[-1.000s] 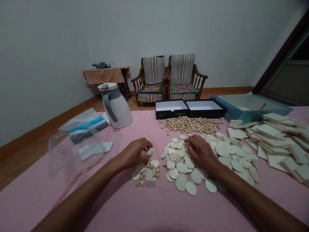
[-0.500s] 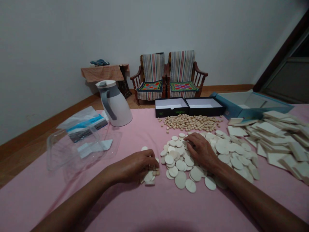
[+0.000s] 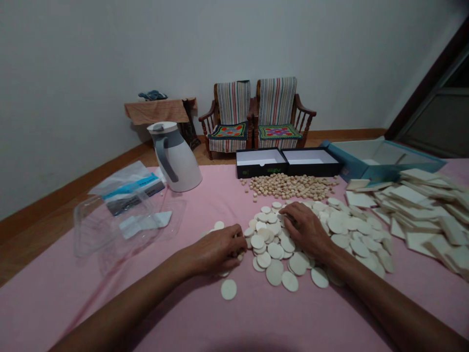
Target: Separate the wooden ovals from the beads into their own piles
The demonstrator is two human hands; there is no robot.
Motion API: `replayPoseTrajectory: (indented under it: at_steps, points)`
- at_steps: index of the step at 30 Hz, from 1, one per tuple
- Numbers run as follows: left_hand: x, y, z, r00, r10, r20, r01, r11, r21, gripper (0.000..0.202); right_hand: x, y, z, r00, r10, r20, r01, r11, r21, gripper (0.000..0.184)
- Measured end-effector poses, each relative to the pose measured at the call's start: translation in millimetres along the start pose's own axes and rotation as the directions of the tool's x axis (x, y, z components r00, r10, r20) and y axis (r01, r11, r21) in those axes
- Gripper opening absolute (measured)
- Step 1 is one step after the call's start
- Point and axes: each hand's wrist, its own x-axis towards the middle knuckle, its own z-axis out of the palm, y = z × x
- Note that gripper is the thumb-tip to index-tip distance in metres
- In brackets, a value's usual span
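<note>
My left hand [image 3: 223, 249] is closed, fingers curled down over a small group of pale wooden discs and beads just left of the big pile; what its fingertips grip is hidden. A single round disc [image 3: 229, 289] lies flat on the cloth in front of it. Another disc [image 3: 219, 225] shows behind the knuckles. My right hand [image 3: 304, 227] rests on the large pile of wooden discs [image 3: 275, 250], thumb and fingers bent but apart, touching the discs at the pile's middle. Beyond it spread many small wooden beads [image 3: 289, 186].
Rectangular wooden pieces [image 3: 414, 205] are heaped at the right. Two black boxes [image 3: 262, 169] and a blue box [image 3: 366, 168] stand behind. At the left are a white jug [image 3: 179, 164], a clear plastic container [image 3: 91, 230] and a blue-and-grey packet [image 3: 135, 193] on the pink cloth [image 3: 176, 313].
My left hand has shifted slightly right, toward the large pile. One disc now lies flat in front of it, where a small piece stood on edge. My right hand has barely moved.
</note>
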Motion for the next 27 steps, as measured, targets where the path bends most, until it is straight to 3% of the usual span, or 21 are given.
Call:
replayPoseTrajectory:
  at_steps: [9,13,16,20,24,27]
  points:
    - [-3,-32,-2.8,0.985,-0.128,-0.118,0.125,0.992,-0.029,0.021,-1,0,1,1.0,0.008,0.0,-0.008,1.0,0.006,0.018]
    - [-11,-41,-5.0,0.954,-0.184,-0.235,0.17,0.982,-0.078,0.029,0,-2,-1,1.0,0.008,-0.01,-0.007,1.0,0.011,0.019]
    - [-20,-48,-3.7,0.884,-0.274,-0.379,0.234,0.961,-0.148,0.024,4,-13,-4,0.999,-0.04,0.004,0.04,0.998,0.042,0.02]
    - [-28,-61,8.4,0.729,-0.389,-0.563,0.303,0.921,-0.244,0.022,18,-45,-3,0.981,-0.151,0.121,0.139,0.985,0.102,0.021]
    - [-27,-72,28.8,0.577,-0.512,-0.636,0.319,0.858,-0.402,0.026,38,-83,12,0.9,-0.237,0.367,0.218,0.971,0.092,0.028]
    - [-25,-75,38.3,0.545,-0.569,-0.616,0.273,0.815,-0.511,0.029,47,-102,29,0.834,-0.238,0.498,0.267,0.964,0.013,0.019]
